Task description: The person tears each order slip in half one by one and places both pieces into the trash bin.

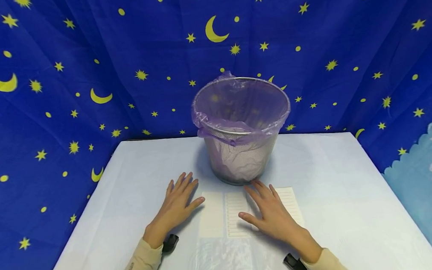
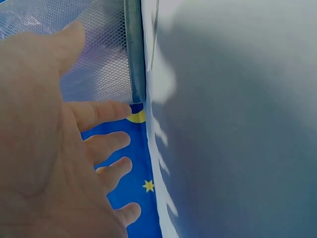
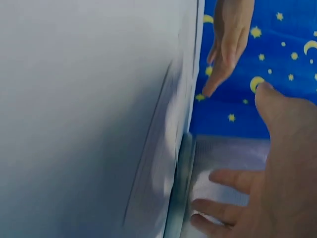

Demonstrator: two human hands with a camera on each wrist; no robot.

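- Near the back of the white surface [image 1: 346, 209], that's where the wire mesh bin [image 1: 241, 156] is, standing upright with a purple bag [image 1: 247, 138] folded over its rim. You can see the crinkled plastic through the mesh.

- Cool, and the hands? Is anyone hanging onto it?

- Nah. Left hand [image 1: 176, 205] is in front of the bin and off to its left, fingers straight and fanned, thumb out wide. That grip is spread right out and has hold of nothing.

- Same deal on the other side?

- Pretty much. Right hand [image 1: 275, 217] is above some lined paper [image 1: 236, 214], fingers aimed at the foot of the bin. Grip's spread there too, nothing in it. Fingertips look super close to the base, but I honestly can't tell if they touch.

- What else is lying around?

- Plain cream paper [image 1: 210, 215] just left of the lined one, and clear plastic [image 1: 227, 258] nearer the person. Beige sleeves [image 1: 136, 264] on both arms, and behind everything hangs a blue cloth [image 1: 175, 27] with yellow moons and stars.
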